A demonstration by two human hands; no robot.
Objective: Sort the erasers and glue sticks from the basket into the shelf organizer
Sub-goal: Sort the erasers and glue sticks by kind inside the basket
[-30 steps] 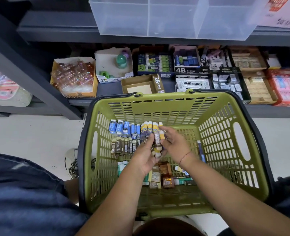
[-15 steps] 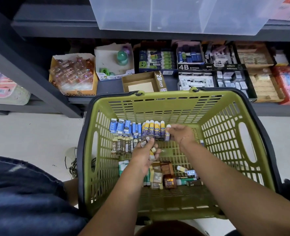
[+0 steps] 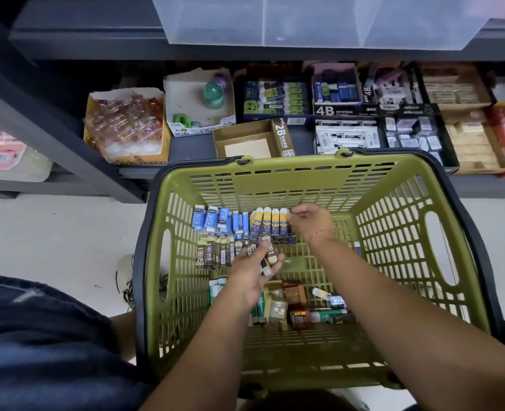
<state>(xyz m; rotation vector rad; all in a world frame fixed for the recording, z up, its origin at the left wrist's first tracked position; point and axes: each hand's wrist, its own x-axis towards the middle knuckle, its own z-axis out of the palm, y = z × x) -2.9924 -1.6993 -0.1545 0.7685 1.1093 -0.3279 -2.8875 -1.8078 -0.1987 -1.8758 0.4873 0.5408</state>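
Head view, setting: looking down into a green basket [image 3: 289, 185] on a pale floor, pushed up against a low dark shelf [image 3: 186, 146].
Left hand [image 3: 252, 274]: reaches into the middle of the basket, its fingers and thumb curled round a small bunch of brown 2B erasers [image 3: 267, 252]. The bunch sticks up out of the grip towards the far wall.
Right hand [image 3: 310, 222]: lies farther in and to the right, fingers curled, their tips at the right end of the row of yellow-and-blue erasers [image 3: 270, 222]. I cannot tell whether it grips the last eraser or only touches it.
Far row: the yellow-and-blue erasers stand side by side against the far wall, with a row of blue erasers [image 3: 218, 222] just beside them on the left.
Second row: brown sleeved erasers [image 3: 215, 252] line up below the blue ones, just left of the left hand's bunch.
Loose pile [image 3: 295, 307]: mixed erasers and green-and-white tubes lie jumbled on the basket floor, under and between the two forearms.
Shelf: an empty 2B carton [image 3: 248, 140] sits just beyond the basket's far rim, among other cartons of erasers.
Left edge: a leg in dark denim [image 3: 37, 336].
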